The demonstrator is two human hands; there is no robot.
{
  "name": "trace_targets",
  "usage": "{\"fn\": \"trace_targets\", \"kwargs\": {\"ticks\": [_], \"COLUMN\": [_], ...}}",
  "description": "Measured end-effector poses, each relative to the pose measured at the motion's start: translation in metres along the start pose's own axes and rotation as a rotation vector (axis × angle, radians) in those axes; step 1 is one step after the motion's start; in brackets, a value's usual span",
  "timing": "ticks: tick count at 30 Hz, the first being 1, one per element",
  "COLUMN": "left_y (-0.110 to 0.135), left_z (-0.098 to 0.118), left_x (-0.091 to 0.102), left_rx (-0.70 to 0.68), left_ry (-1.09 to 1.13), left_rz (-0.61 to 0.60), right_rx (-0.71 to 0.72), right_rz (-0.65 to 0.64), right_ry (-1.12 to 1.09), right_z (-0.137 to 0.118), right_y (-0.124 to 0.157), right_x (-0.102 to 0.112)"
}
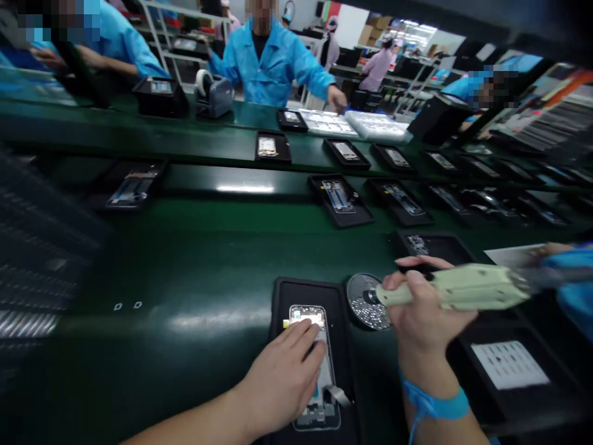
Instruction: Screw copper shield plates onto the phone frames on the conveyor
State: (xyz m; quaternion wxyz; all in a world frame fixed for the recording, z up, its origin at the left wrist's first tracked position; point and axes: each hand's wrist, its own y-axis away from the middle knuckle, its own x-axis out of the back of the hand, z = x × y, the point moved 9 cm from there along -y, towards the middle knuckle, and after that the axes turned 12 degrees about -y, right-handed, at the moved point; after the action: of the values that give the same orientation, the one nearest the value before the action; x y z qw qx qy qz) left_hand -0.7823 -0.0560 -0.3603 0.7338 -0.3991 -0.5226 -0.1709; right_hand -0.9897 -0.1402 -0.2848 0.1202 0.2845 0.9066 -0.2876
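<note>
In front of me a phone frame [327, 377] with its inner parts exposed lies in a black tray [285, 296]. My left hand [287, 377] rests flat on its upper half, fingers stretched out and covering part of it. A ribbon cable [340, 395] sticks out at the frame's lower right. My right hand [419, 309] is wrapped round a pale green electric screwdriver [472, 286]. The screwdriver's tip points left, over a round dish of small screws [365, 300]. Whether the tip touches the screws I cannot tell. A blue wrist strap [438, 402] circles my right wrist.
Beyond run raised lanes with trays of phone frames [340, 198] and boards [347, 151]. A black tray with a white sheet [509, 364] stands to the right, near a co-worker's blue sleeve [577, 290]. Two tiny square pieces [127, 306] lie on the green bench [185, 266]. Another person [273, 62] stands opposite.
</note>
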Motion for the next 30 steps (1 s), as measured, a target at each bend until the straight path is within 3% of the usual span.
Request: {"fn": "trace_targets", "kwargs": {"ticks": [4,10,15,30], "left_y": [0.001,0.002,0.003,0.002], "left_z": [0.003,0.002,0.005,0.007], "left_x": [-0.005,-0.005,-0.011,-0.012], "left_rx": [-0.007,0.007,-0.007,-0.011], "left_ry": [-0.004,0.006,0.022,0.025], "left_rz": [-0.034,-0.028,-0.059,-0.056], "right_rx": [-0.04,-0.261,-0.282,-0.284], "right_rz": [-0.164,-0.419,-0.514,-0.516], "right_ry": [-0.117,-0.177,-0.15,-0.124], "right_z": [-0.014,0.015,0.025,0.027], "right_y": [0.026,0.079,0.094,0.097], "right_x": [-0.043,-0.086,-0.091,-0.092]}}
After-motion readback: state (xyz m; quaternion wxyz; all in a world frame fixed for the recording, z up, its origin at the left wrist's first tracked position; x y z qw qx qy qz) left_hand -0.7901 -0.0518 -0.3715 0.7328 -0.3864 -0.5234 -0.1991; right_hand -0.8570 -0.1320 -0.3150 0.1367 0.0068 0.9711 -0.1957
